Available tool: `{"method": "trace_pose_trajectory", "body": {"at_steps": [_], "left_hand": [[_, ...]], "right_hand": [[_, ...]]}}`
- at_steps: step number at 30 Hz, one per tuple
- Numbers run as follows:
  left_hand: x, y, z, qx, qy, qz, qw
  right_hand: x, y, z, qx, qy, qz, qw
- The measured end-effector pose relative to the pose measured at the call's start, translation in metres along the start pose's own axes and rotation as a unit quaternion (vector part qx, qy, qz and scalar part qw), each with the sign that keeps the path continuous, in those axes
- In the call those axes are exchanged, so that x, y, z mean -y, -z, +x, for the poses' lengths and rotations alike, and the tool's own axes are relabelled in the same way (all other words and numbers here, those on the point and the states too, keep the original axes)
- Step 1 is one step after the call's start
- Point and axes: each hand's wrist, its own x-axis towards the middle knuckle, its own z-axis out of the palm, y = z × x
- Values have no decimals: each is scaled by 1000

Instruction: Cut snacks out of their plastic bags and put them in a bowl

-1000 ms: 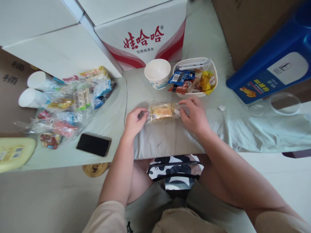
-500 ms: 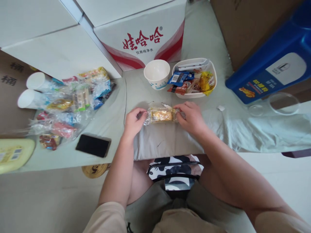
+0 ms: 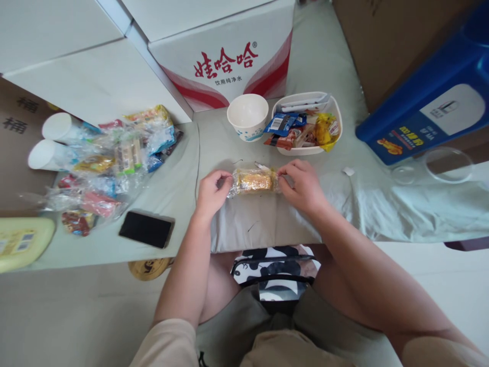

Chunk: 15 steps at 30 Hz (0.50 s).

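Note:
A yellow-gold snack in a clear plastic wrapper (image 3: pixel 254 181) lies lengthwise between my hands, low over the cloth. My left hand (image 3: pixel 214 191) pinches the wrapper's left end between thumb and fingers. At the opposite end, my right hand (image 3: pixel 301 184) has the crinkled plastic gripped the same way. Just beyond stand a white paper cup (image 3: pixel 248 116) and a white plastic tub (image 3: pixel 337 114) filled with small snack packets. A small white scrap with a thin tip shows behind the wrapper, partly hidden.
Wrapped snacks (image 3: pixel 126 158) and two paper cups (image 3: pixel 49 154) are heaped on the left, with a black phone (image 3: pixel 146 229) in front. A white carton (image 3: pixel 225 61) stands behind. On the right are a blue jug (image 3: pixel 428 109) and a clear plastic lid (image 3: pixel 447 165).
My right hand's fingers have shifted slightly on the wrapper's right end, now pinching nearer its tip. Otherwise only a tiny shift of the view shows.

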Motion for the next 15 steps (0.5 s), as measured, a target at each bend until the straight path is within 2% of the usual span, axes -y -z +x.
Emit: {"method": "trace_pose_trajectory", "body": {"at_steps": [9,15], "left_hand": [[0,-1,-1,-9,-13,-17,1000],[-1,-2,-2,7,-9,-32,999]], "right_hand": [[2,1,0,-5,-8,3,1000],[2,0,0,-8,-8,6,1000]]}}
